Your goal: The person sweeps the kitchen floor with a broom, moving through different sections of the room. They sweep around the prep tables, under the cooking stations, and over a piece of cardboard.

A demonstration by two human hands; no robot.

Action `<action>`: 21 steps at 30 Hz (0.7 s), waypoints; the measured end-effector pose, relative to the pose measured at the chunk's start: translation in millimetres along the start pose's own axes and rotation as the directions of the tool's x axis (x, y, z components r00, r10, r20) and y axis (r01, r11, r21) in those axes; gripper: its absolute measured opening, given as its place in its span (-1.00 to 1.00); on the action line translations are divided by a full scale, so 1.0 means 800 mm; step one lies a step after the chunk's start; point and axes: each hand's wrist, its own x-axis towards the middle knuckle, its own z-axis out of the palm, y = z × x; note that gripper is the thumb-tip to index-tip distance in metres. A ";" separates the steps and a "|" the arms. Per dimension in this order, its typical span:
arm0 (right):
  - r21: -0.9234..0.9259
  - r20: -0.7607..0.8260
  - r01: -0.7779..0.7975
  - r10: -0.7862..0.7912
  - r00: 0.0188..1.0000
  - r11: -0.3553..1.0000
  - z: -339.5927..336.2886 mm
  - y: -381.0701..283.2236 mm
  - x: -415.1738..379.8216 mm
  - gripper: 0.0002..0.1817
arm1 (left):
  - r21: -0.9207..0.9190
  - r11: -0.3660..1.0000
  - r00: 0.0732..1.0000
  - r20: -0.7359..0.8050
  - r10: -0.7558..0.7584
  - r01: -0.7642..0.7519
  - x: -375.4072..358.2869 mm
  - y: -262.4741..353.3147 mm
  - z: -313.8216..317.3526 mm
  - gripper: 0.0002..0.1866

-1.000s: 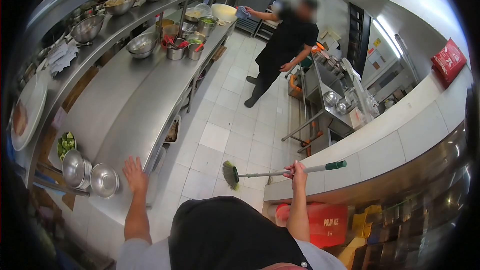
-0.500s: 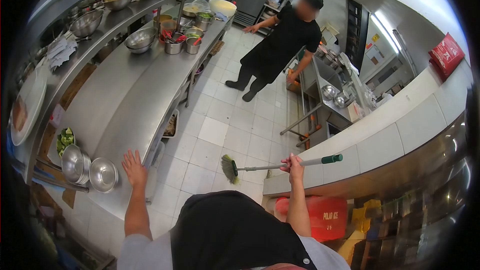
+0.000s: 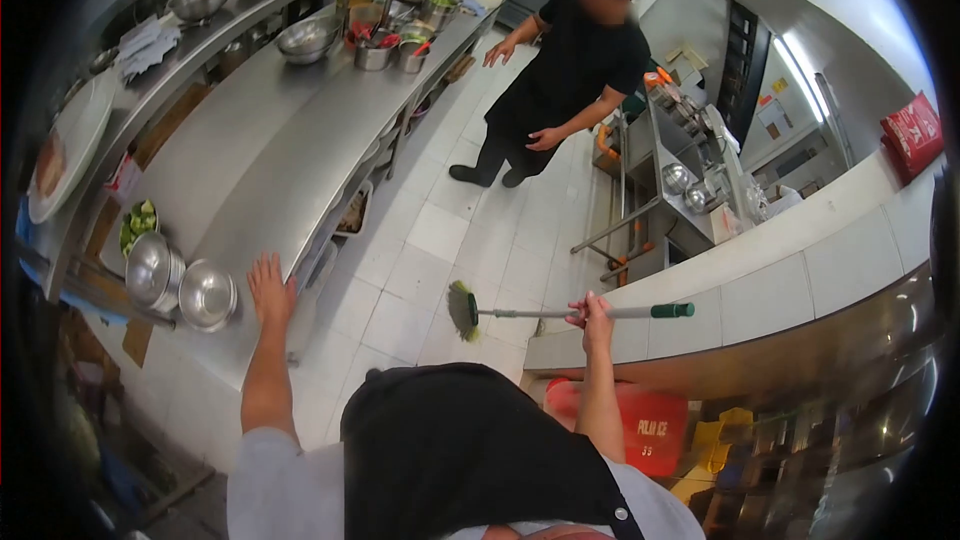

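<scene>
Well, I see the right hand (image 3: 594, 320) gripping the broom (image 3: 530, 314) right of centre; a sideways slip of the splayed left hand (image 3: 270, 292) might topple the bowls (image 3: 207, 296), lower left.

The broom (image 3: 530, 314) has a grey pole with a green grip at one end and, at the other, a fan of dark bristles with yellow-green tips. The right hand (image 3: 592, 314) closes around the pole near its middle. The pole points sideways, bristles to the left, over the tiled floor (image 3: 400, 315); their contact with it is unclear.
</scene>
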 end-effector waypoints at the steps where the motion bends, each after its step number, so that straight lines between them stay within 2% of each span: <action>1: -0.009 0.017 0.005 -0.005 1.000 1.000 -0.001 -0.001 0.006 -0.63 | 0.002 1.000 1.000 -0.017 -0.020 0.020 -0.012 0.004 0.010 -0.07; 3: -0.030 0.044 0.001 0.000 0.999 1.000 -0.004 -0.002 0.020 -0.62 | 0.019 0.997 0.996 -0.060 -0.068 0.069 -0.050 0.019 0.027 -0.06; 6: -0.034 0.070 -0.023 0.025 0.997 0.999 -0.010 0.005 0.042 -0.63 | -0.014 1.000 0.999 -0.037 0.001 -0.002 -0.178 0.080 0.042 -0.06; 7: -0.032 0.084 -0.017 0.020 0.996 0.999 -0.010 0.009 0.048 -0.63 | -0.098 0.995 0.993 0.112 -0.022 0.033 -0.228 0.103 0.047 -0.17; 9: -0.037 0.109 0.004 0.000 0.994 0.999 -0.016 0.017 0.058 -0.64 | -0.198 0.976 0.937 0.349 -0.012 0.086 -0.331 0.134 0.069 -0.20; 11: -0.057 0.144 0.029 -0.021 0.989 0.998 -0.020 0.016 0.052 -0.63 | -0.226 0.967 0.860 0.510 0.012 0.121 -0.433 0.147 0.100 -0.24; 13: -0.065 0.188 0.060 -0.047 0.981 0.996 -0.030 0.016 0.049 -0.62 | -0.214 0.963 0.793 0.609 0.002 0.162 -0.512 0.146 0.116 -0.27; 17: -0.068 0.238 0.086 -0.067 0.969 0.994 -0.081 0.024 0.032 -0.59 | -0.215 0.952 0.733 0.680 -0.014 0.217 -0.610 0.144 0.138 -0.33; 21: -0.008 0.218 0.063 -0.060 0.974 0.998 -0.157 0.054 0.033 -0.57 | -0.269 0.933 0.755 0.655 -0.004 0.238 -0.647 0.147 0.168 -0.39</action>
